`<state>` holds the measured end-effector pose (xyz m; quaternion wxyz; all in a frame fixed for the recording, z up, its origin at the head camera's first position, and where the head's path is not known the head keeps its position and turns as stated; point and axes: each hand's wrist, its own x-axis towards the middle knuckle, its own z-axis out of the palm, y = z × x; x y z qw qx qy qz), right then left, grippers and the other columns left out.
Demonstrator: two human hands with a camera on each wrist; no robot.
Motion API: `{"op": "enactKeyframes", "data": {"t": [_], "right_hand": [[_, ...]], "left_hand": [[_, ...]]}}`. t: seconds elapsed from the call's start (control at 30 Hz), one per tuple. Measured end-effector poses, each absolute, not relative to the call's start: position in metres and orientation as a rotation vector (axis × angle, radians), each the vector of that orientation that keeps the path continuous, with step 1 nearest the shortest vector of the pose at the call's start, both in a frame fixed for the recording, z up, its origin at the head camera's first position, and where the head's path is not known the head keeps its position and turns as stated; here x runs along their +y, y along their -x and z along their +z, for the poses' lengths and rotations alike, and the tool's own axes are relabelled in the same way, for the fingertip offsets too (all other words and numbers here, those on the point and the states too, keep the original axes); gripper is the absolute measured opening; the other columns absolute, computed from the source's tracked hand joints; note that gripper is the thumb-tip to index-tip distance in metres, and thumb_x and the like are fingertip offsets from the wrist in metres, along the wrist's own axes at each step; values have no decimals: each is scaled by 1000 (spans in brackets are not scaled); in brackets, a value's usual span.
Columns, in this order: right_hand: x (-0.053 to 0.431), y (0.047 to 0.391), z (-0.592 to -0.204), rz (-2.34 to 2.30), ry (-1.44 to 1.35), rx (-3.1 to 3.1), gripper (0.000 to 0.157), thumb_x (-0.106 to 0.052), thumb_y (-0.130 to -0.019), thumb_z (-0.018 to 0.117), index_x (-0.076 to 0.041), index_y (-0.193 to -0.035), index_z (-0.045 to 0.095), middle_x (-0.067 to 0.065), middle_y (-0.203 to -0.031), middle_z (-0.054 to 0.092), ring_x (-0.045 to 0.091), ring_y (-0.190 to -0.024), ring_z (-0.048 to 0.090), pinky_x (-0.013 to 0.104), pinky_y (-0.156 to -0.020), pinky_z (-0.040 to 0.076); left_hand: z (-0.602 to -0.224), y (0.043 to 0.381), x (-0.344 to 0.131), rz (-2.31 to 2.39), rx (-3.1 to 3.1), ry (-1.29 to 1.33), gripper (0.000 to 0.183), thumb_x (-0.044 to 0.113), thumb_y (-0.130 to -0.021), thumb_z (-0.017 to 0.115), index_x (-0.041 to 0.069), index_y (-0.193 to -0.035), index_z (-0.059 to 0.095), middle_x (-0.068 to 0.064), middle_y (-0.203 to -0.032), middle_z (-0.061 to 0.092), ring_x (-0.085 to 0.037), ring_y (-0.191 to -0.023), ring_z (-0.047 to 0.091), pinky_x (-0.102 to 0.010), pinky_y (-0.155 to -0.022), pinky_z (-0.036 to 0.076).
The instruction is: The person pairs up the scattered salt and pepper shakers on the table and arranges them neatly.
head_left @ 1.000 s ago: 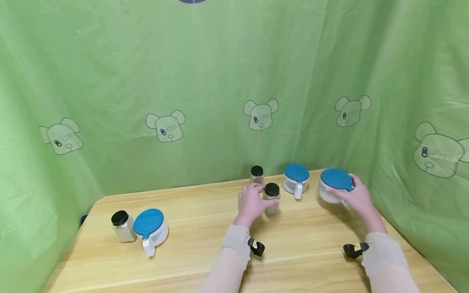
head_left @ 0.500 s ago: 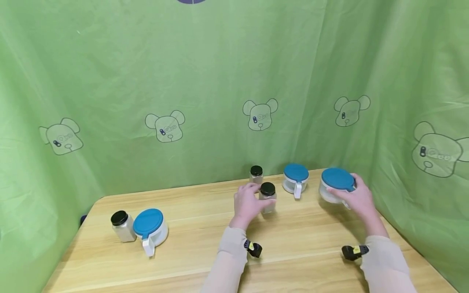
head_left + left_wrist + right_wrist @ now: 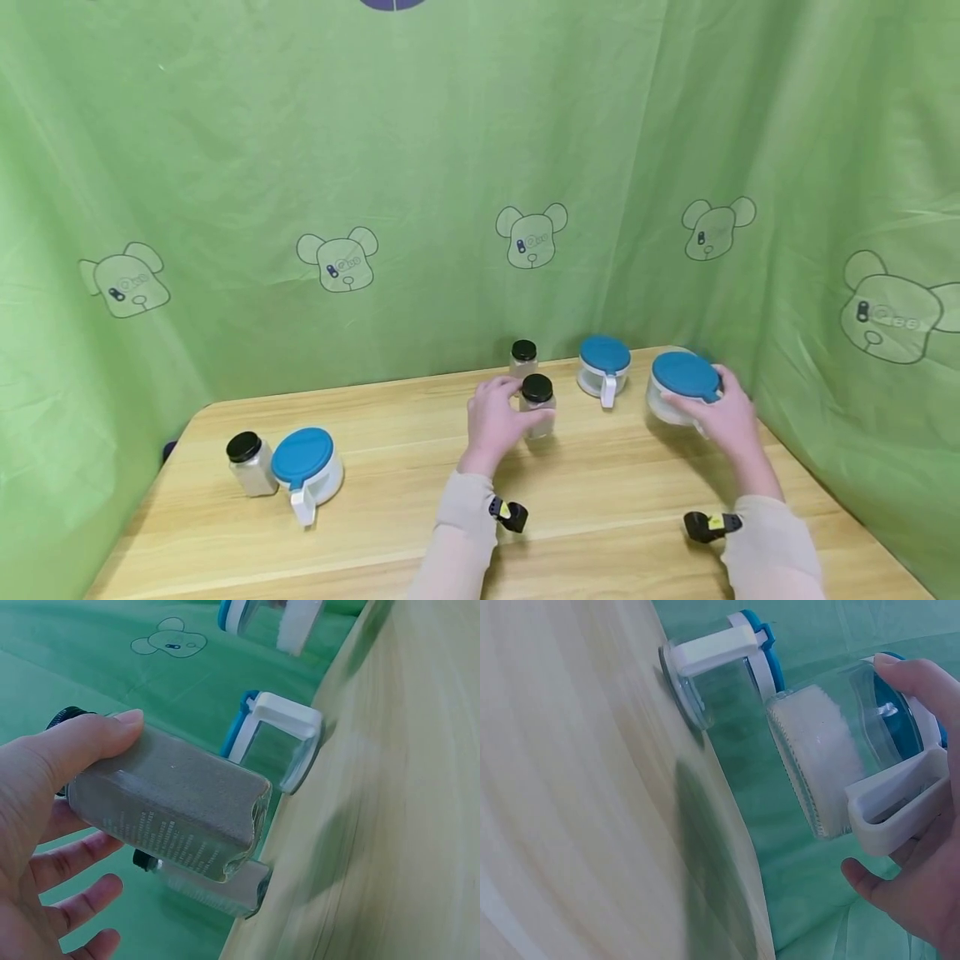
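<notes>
My left hand grips a square glass spice jar with a black lid and grey powder inside, thumb and index finger near the lid, other fingers spread. In the left wrist view its base is off the table. My right hand holds a clear round seasoning jar by its blue-lidded end, beside its white handle. White grains lie in it, and it hangs tilted above the table. Between the hands, farther back, stand a second black-lidded jar and a smaller-looking blue-lidded seasoning jar.
On the left of the wooden table stand another black-lidded jar with pale contents and another blue-lidded seasoning jar, side by side. A green curtain hangs close behind the table's back edge and along its right side.
My left hand has carried the spice jar leftward. The right hand, still holding the seasoning jar, has shifted a little left and nearer to me.
</notes>
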<state>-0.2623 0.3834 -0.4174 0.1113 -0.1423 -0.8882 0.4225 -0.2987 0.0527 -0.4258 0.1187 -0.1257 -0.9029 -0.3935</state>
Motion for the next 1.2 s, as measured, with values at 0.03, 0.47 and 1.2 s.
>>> {"op": "enactKeyframes", "data": {"t": [0.03,0.47,1.2], "right_hand": [[382,262,-417,1242,423,-2603,109,-56,-82,70,-4,-155,8,36,-153,23,59,-134,29,74,-100,29],[359,254,-415,1238,442,-2538,108,-50,-80,75,-4,-155,12,35,-153,26,55,-135,31,70,-104,31],[328,237,-420,1312,451,-2448,103,-40,-78,80,-4,-153,20,30,-151,34,48,-137,35,65,-109,30]], "left_hand": [[-425,298,52,-1151,-2640,364,74,59,-68,80,12,-124,67,-5,-131,64,-27,-121,54,-48,-103,39],[-424,293,42,-1204,-2617,346,73,56,-67,82,14,-124,67,-8,-133,63,-32,-125,53,-52,-107,36],[-426,286,28,-1240,-2601,302,70,56,-66,83,13,-120,69,-6,-131,64,-32,-126,52,-53,-106,36]]}}
